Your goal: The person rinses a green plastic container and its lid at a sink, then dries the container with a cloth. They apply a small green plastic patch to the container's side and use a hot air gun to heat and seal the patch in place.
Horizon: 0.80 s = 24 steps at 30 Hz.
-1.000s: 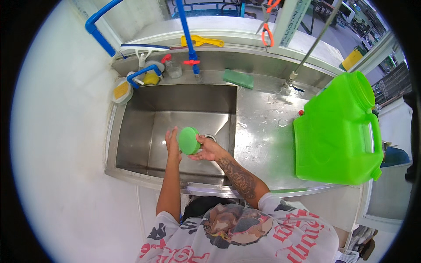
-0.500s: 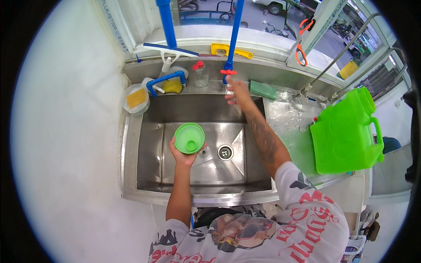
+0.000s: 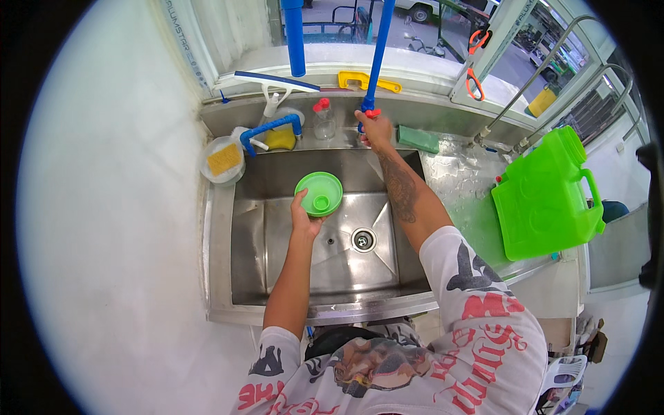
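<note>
My left hand [image 3: 303, 220] holds a shallow, round green lid [image 3: 329, 188] over the left half of the steel sink [image 3: 346, 282]. A small green cap [image 3: 321, 202] sits inside the lid, toward its near side. My left thumb lies over the lid's left rim; the other fingers are mostly hidden beneath it. At the back edge of the sink, my right hand [image 3: 377, 130] is closed around the red valve handle [image 3: 374, 113] on the upright blue pipe [image 3: 380, 62]. Part of that handle shows above my fingers.
A bright green jug [image 3: 543, 200] with an uncapped mouth stands on the wet drainboard [image 3: 456, 187] at right. Along the back are a green sponge [image 3: 418, 139], a clear bottle [image 3: 324, 124], a bent blue pipe [image 3: 273, 126] and a squeegee [image 3: 277, 81]. A tub [image 3: 232, 174] holds a yellow sponge [image 3: 224, 160].
My right hand, loosely spread just below the valve before, has closed on its red handle. My left hand has carried the lid farther back and slightly right. The whole view has shifted a little.
</note>
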Available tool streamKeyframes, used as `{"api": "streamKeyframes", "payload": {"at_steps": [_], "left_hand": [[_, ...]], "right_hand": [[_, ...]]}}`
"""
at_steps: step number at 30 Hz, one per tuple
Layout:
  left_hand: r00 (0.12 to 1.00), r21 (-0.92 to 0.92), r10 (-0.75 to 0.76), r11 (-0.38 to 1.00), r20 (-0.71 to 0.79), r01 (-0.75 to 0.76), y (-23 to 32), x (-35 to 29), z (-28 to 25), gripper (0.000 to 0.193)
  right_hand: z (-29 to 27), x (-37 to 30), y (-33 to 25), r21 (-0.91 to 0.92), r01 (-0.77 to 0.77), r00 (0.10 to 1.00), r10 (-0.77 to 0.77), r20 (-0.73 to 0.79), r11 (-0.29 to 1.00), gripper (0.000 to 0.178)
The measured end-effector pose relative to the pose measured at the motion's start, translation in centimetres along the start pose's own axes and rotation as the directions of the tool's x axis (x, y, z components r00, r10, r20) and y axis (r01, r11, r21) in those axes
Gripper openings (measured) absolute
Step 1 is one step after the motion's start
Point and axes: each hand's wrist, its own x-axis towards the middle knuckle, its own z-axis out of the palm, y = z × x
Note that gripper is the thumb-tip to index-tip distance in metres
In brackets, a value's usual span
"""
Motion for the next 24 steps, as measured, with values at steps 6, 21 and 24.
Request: {"api": "streamKeyframes", "payload": {"at_steps": [6, 21, 24], "left_hand": [[1.0, -0.046, -0.011, 0.999, -0.013, 0.011, 0.2, 1.9, 0.3, 0.058], [0.982, 0.008, 0.178, 0.984, -0.062, -0.178, 3.0, 3.9, 2.6, 0.049], [0.737, 0.638, 0.667, 0.522, 0.108, -0.566, 2.1, 2.6, 4.0, 0.054]], "right_hand": [[2.1, -9.8, 2.9, -0.279, 0.571, 0.8, -0.447, 0.401, 0.772, 0.046], [6.0, -12.3, 7.1, -0.187, 0.569, 0.72, -0.375, 0.584, 0.801, 0.047], [7.4, -11.3, 8.8, 0.242, -0.139, 0.888, 0.013, 0.46, 0.96, 0.047]]}}
